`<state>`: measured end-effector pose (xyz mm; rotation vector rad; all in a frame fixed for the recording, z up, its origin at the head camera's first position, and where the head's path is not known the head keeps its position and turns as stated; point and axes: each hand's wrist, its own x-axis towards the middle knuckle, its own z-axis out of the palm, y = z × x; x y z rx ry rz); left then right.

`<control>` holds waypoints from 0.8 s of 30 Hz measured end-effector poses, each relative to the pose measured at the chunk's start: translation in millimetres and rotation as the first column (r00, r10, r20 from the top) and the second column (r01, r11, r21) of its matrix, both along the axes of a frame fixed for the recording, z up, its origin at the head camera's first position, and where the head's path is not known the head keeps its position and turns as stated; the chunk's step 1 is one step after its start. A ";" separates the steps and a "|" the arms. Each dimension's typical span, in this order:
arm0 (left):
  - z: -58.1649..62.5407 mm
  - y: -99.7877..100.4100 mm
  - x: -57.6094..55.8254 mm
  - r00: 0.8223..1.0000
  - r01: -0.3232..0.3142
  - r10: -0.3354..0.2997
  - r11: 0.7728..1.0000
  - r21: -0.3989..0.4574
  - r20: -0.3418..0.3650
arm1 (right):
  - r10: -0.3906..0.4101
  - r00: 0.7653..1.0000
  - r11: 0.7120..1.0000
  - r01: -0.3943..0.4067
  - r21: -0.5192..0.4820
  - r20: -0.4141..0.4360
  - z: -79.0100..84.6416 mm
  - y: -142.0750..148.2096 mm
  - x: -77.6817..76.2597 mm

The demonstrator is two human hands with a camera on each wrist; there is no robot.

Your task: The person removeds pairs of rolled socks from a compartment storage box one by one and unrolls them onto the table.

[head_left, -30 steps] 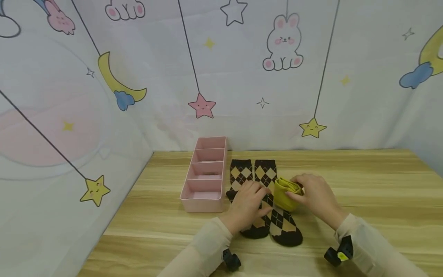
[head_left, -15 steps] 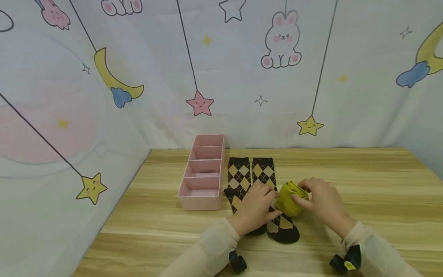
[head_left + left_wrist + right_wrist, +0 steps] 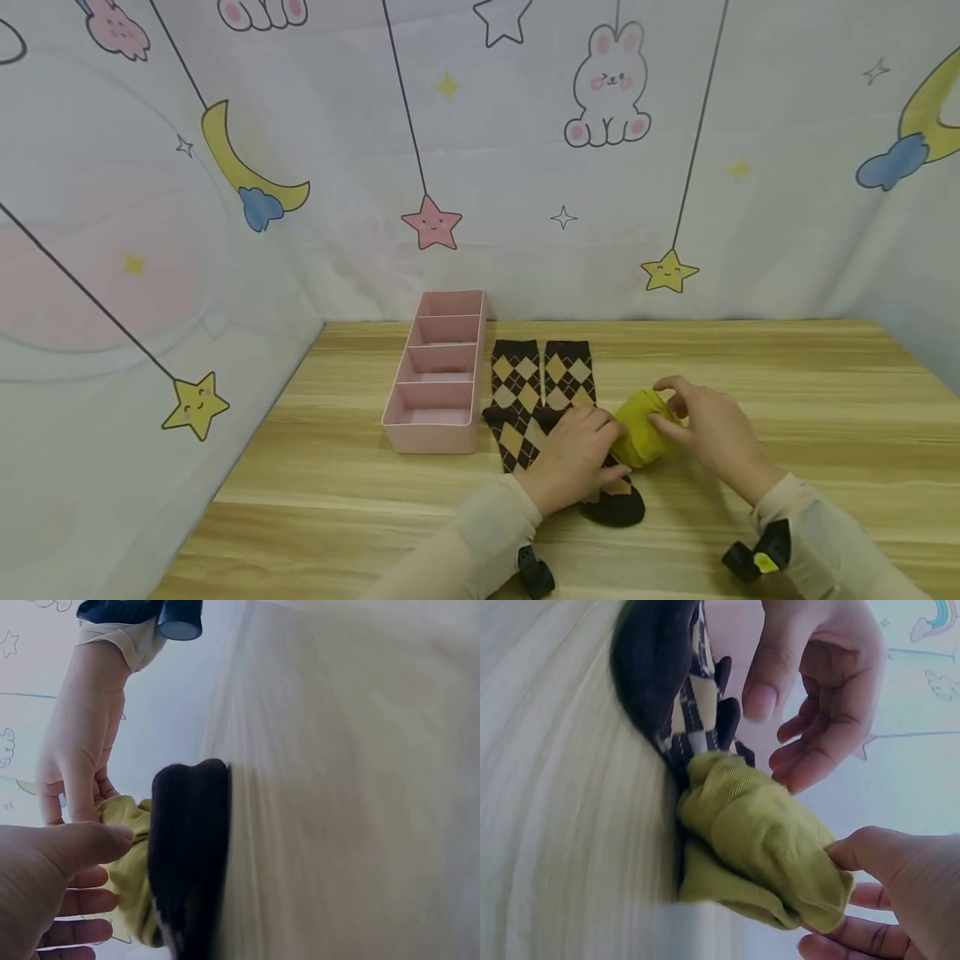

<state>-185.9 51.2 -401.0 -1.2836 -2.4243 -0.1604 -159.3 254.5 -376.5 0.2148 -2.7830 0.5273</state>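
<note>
A rolled-up pair of yellow-green socks point(image 3: 639, 437) sits at the right side of the argyle socks. My right hand point(image 3: 716, 435) pinches its right end between thumb and fingers, also visible on the sock bundle point(image 3: 761, 832) in the right wrist view. Just left of the bundle, my left hand point(image 3: 573, 462) is over the argyle socks, its fingers loosely bent with nothing gripped; whether a fingertip touches the bundle I cannot tell. Two black-and-tan argyle socks, one left point(image 3: 515, 375) and one right point(image 3: 568, 372), lie flat side by side, partly covered by the left hand.
A pink box point(image 3: 433, 437) with several compartments stands left of the argyle socks. All of these are on a wood-grain table point(image 3: 315, 500). Behind it hangs a white cloth backdrop point(image 3: 510, 142) printed with stars and a bunny.
The yellow-green bundle has moved right with my right hand and turned, its folded opening now out of the head view. My left hand has followed to the right across the argyle socks.
</note>
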 end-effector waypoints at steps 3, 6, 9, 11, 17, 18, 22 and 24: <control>-2.9 1.4 -1.0 1.000 0.005 -0.006 1.000 0.009 0.024 | 0.011 1.000 1.000 -0.011 -0.018 0.027 -2.7 4.0 -1.7; -5.6 0.9 -2.3 0.999 0.002 -0.002 1.000 0.010 0.055 | 0.018 0.998 0.999 -0.017 -0.032 0.054 -5.5 7.2 -2.9; -8.0 -0.2 -3.9 0.996 -0.002 0.001 1.000 0.003 0.086 | 0.032 0.997 0.999 -0.029 -0.040 0.065 -8.0 10.3 -4.1; -9.0 -0.8 -4.8 0.995 -0.002 0.002 1.000 -0.003 0.101 | 0.045 0.997 0.998 -0.042 -0.043 0.061 -9.6 12.5 -4.8; -11.0 -0.1 -6.2 0.994 0.006 -0.004 1.000 -0.018 0.108 | 0.069 0.997 0.995 -0.067 -0.074 0.031 -15.3 18.0 -6.0; -11.3 0.1 -6.2 0.994 0.007 -0.004 1.000 -0.021 0.107 | 0.077 0.997 0.994 -0.076 -0.079 0.016 -16.7 18.5 -5.9; -11.4 0.3 -5.5 0.993 0.008 -0.004 0.999 -0.036 0.115 | 0.139 0.985 0.988 -0.145 -0.055 -0.098 -24.0 19.9 -5.2; -12.0 0.3 -5.2 0.994 0.005 0.000 0.999 -0.040 0.112 | 0.174 0.972 0.983 -0.181 -0.036 -0.156 -27.6 20.9 -5.0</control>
